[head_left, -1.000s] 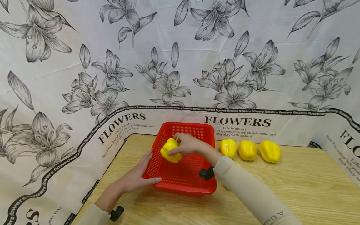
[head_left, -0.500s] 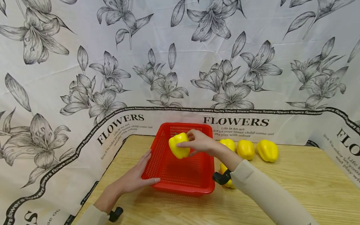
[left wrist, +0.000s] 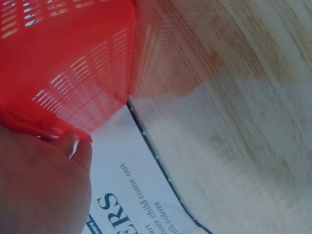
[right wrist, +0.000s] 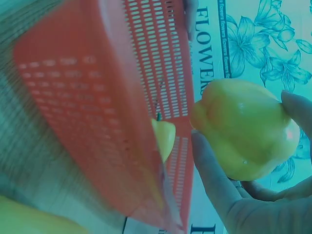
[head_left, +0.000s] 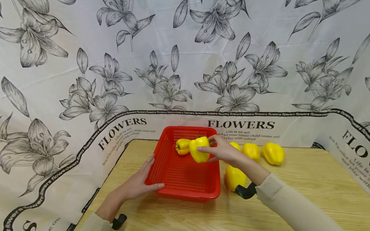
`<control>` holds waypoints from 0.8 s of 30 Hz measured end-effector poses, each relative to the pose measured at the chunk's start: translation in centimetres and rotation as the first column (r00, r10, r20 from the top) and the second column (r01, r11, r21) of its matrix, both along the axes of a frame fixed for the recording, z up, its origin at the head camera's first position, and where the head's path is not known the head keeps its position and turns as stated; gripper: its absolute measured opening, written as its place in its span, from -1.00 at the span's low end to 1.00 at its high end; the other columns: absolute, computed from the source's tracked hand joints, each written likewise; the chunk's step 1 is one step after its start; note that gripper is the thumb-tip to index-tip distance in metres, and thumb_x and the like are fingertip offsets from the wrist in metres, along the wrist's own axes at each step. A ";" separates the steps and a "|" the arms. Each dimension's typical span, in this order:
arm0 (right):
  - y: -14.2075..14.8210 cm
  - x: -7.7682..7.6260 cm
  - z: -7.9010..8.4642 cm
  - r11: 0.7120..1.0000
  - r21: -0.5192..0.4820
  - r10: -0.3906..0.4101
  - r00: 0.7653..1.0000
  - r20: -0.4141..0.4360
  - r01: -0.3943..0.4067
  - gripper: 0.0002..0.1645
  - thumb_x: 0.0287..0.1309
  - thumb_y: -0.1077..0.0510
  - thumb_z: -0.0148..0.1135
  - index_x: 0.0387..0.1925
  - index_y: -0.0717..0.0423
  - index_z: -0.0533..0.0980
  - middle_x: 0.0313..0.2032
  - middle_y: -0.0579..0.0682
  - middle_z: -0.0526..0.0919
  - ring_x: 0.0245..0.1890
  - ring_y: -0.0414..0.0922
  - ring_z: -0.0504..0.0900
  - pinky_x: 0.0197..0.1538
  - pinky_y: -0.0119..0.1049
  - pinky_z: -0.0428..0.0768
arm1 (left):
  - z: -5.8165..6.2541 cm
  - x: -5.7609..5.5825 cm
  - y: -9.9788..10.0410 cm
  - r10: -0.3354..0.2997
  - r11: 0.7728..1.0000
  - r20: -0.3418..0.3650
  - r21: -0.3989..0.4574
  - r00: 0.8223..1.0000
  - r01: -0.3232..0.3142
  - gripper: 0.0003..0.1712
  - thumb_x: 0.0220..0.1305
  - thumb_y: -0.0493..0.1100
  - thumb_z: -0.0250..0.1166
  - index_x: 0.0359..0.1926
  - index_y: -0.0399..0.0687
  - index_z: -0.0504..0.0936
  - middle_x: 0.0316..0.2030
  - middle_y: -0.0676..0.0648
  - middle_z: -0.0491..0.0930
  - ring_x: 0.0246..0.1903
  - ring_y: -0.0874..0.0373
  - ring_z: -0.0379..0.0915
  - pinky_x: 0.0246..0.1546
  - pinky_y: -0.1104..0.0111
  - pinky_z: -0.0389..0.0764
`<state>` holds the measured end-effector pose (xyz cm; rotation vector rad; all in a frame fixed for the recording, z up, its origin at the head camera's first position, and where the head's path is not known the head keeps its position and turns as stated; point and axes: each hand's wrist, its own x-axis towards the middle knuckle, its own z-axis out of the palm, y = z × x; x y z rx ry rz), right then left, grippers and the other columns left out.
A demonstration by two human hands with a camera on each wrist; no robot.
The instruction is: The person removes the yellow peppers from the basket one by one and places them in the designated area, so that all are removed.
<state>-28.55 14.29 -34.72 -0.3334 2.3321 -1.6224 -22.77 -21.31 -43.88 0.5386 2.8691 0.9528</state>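
My right hand (head_left: 224, 148) pinches a yellow bell pepper (head_left: 199, 149) between thumb and fingers, its green stem up. It is over the right side of a red plastic basket (head_left: 190, 194). Inside the basket, toward the back, another yellow bell pepper (head_left: 182, 147) lies on its side; part of it also shows past the rim in the right wrist view. My left hand (head_left: 134, 183) rests at the basket's front left corner, fingers straight along the left rim and thumb against the front rim. In the left wrist view, fingertips (left wrist: 84, 151) touch the red rim.
On the wooden table (head_left: 312, 192), several more yellow bell peppers stand right of the basket: one close by (head_left: 235, 178), others in a row behind, including the rightmost pepper (head_left: 273, 154). A flower-printed cloth (head_left: 173, 80) hangs behind and at the sides.
My right hand has carried the held pepper rightward across the basket. The pepper lying in the basket now shows; earlier it was not visible. My left hand has stayed at the rim.
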 end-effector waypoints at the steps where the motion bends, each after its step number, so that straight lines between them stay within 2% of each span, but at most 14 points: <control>1: 0.3 0.1 0.0 1.000 -0.005 -0.002 1.000 -0.006 0.002 -0.07 0.22 -0.11 0.46 0.35 0.34 0.23 0.28 0.35 0.36 0.00 0.10 0.65 -0.07 0.00 0.75 | 0.0 0.0 0.0 0.000 1.000 -0.002 -0.001 1.000 0.000 0.33 0.19 0.39 0.38 0.67 0.12 -0.27 0.65 0.09 -0.32 0.56 -0.11 -0.08 0.43 -0.13 0.21; 10: 2.3 0.9 0.0 1.000 -0.021 0.019 0.999 -0.037 -0.020 0.03 0.27 -0.12 0.42 0.55 0.06 0.06 0.22 0.42 0.33 -0.05 0.13 0.66 -0.07 0.06 0.74 | 0.0 0.0 0.0 -0.011 1.000 -0.006 -0.004 1.000 0.010 0.33 0.20 0.40 0.37 0.67 0.14 -0.28 0.64 0.09 -0.32 0.55 -0.13 -0.07 0.43 -0.14 0.22; 17: 3.9 1.7 0.0 1.000 0.018 0.013 1.000 -0.021 -0.012 -0.01 0.30 -0.15 0.37 0.55 0.04 0.10 0.28 0.40 0.32 -0.02 0.11 0.68 -0.08 -0.03 0.75 | -0.1 0.1 -0.1 -0.023 1.000 -0.015 0.003 1.000 0.023 0.32 0.22 0.39 0.36 0.67 0.06 -0.27 0.65 0.04 -0.32 0.55 -0.17 -0.08 0.42 -0.17 0.22; 24: 6.0 1.6 -0.5 0.999 0.046 0.008 1.000 -0.030 -0.007 0.02 0.28 -0.18 0.39 0.58 -0.01 0.10 0.25 0.39 0.35 -0.01 0.10 0.64 -0.03 0.10 0.72 | -0.1 0.1 -0.2 -0.019 1.000 -0.023 0.002 1.000 0.019 0.34 0.18 0.45 0.35 0.67 0.09 -0.26 0.65 0.06 -0.30 0.55 -0.14 -0.05 0.42 -0.15 0.22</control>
